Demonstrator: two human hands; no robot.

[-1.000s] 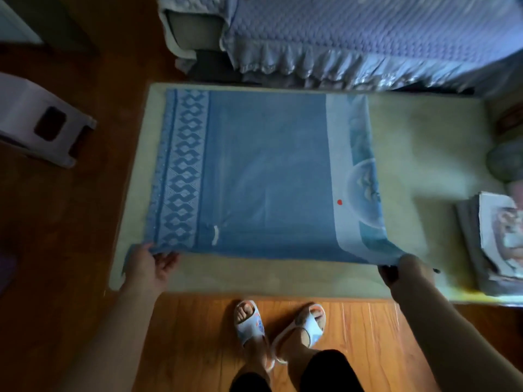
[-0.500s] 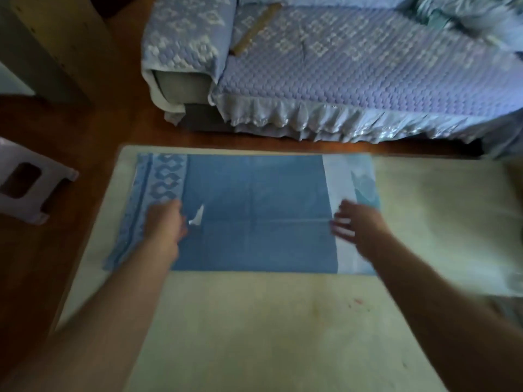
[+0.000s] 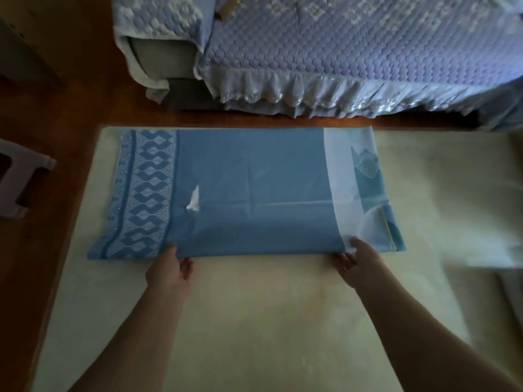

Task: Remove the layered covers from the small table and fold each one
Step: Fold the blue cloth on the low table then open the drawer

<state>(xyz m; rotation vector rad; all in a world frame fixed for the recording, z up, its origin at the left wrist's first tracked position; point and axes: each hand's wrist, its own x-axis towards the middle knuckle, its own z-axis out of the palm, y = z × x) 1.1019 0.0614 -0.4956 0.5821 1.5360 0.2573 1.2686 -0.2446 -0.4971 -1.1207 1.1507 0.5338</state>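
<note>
Two layers visible: blue cover (image 3: 249,190) on top of cream cover (image 3: 254,321), both on the small table
Sofa (image 3: 353,46): quilted lilac throw with frilled skirt, beyond the far table edge
Cream cover: spread flat over the tabletop, not yet lifted
Blue cover: folded once, lies on the far half, fold edge toward the person
Handling, judged: thin, soft, light cloth; slides easily on the layer below; take it at the near fold edge or the corners
Stool (image 3: 19,182): pale, on the floor at left
Left hand (image 3: 169,271): at the near fold edge, fingers curled under the cloth, pinching it
Right hand (image 3: 353,264): same edge, thumb on top, fingers beneath, pinching it
Tear (image 3: 194,199): small white patch, left of centre
Containers: none seen
</note>
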